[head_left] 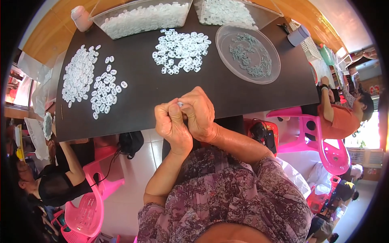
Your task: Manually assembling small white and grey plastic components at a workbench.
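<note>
My left hand (173,127) and my right hand (200,115) meet in front of me, just off the table's near edge. Both are closed, thumbs and fingers pinched on a small white plastic piece (180,104); the fingers hide most of it. Beyond them on the dark table (133,93) lies a loose pile of white plastic pieces (180,50). To its right, a round clear plastic dish (276,67) holds small grey-green parts (251,56). Farther left are a heap of oval white pieces with slots (79,75) and a smaller scatter of similar ovals (105,93).
Two clear bins, left (117,34) and right (265,14), full of white pieces line the far edge. A pinkish-white bottle (81,18) and a grey cup (298,35) stand at the corners. Pink chairs (84,212) and other people (342,111) flank the table.
</note>
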{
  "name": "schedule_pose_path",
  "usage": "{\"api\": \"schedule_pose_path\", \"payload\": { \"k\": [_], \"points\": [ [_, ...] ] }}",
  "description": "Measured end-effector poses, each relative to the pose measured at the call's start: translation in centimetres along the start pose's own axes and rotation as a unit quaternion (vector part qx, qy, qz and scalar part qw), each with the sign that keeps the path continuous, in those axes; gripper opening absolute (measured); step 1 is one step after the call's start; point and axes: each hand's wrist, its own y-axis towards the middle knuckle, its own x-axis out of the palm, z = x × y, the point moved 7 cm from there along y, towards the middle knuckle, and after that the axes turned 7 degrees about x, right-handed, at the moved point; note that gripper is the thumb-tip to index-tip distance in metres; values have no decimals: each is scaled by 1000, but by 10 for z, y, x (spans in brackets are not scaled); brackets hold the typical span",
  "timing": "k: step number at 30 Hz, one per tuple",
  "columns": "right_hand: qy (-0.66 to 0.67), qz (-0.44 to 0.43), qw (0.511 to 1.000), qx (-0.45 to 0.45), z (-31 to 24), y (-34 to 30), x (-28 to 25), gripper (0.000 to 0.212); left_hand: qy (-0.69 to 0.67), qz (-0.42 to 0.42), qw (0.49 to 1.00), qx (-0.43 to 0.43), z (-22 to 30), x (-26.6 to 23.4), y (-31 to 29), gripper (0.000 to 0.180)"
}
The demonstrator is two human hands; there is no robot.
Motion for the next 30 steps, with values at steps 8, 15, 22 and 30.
{"api": "schedule_pose_path", "payload": {
  "k": [8, 15, 22, 30],
  "points": [
    [-3, -41, 998, 57, 13, 11, -10, 17, 98, -86, 991, 10, 0, 1, 19, 16],
    [-133, 46, 988, 60, 41, 103, -83, 13, 448, -142, 855, 220, -10, -6, 82, 15],
    [-245, 113, 958, 99, 98, 222, -143, 19, 535, -170, 789, 249, -31, 10, 94, 11],
    [-422, 88, 902, 10, 152, 234, -135, 19, 427, -167, 859, 227, -36, 5, 101, 18]
  ]
}}
